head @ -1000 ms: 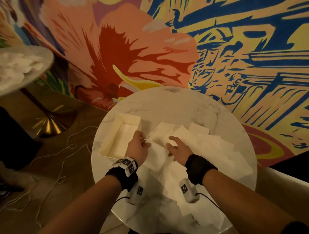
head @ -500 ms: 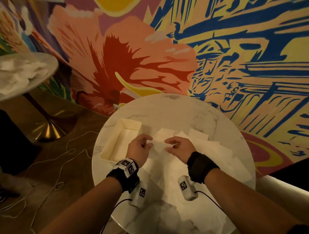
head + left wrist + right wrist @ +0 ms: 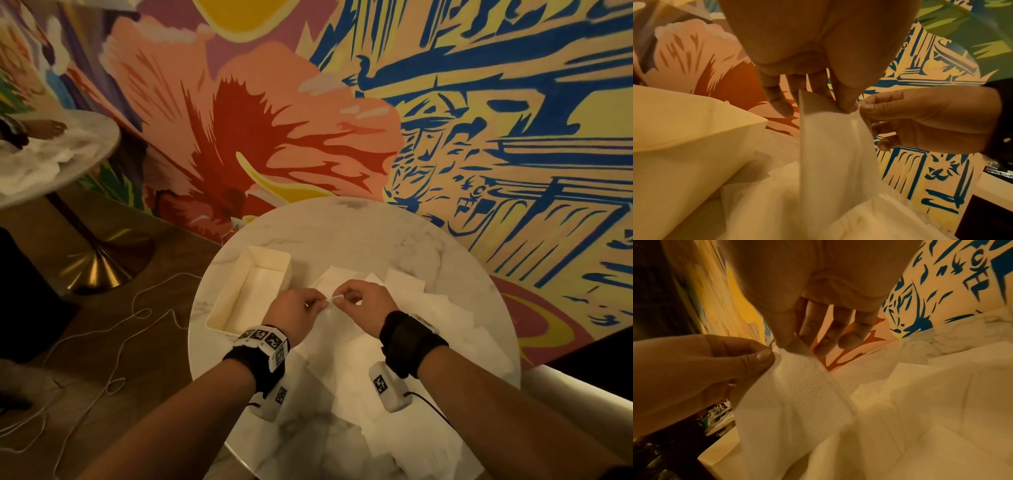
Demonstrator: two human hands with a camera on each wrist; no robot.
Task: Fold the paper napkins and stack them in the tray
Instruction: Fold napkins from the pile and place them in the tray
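Note:
Both hands hold one white paper napkin [image 3: 330,301] up above the round marble table [image 3: 342,233]. My left hand [image 3: 294,313] pinches its top edge between thumb and fingers, and my right hand [image 3: 363,301] pinches the same edge right beside it. The napkin [image 3: 836,146] hangs down from the pinch in the left wrist view; its embossed sheet [image 3: 797,394] shows in the right wrist view. A cream rectangular tray [image 3: 222,308] stands to the left of my left hand. Several loose napkins [image 3: 445,329] lie spread over the table's right side.
A painted mural wall rises just behind the table. A second round table [image 3: 68,164] with crumpled white paper stands at the far left, another person's hand [image 3: 48,128] on it. White cables [image 3: 113,329] trail across the wooden floor on the left.
Both hands have lifted from the napkin pile and drawn together, now pinching one napkin's top edge and holding it up off the table.

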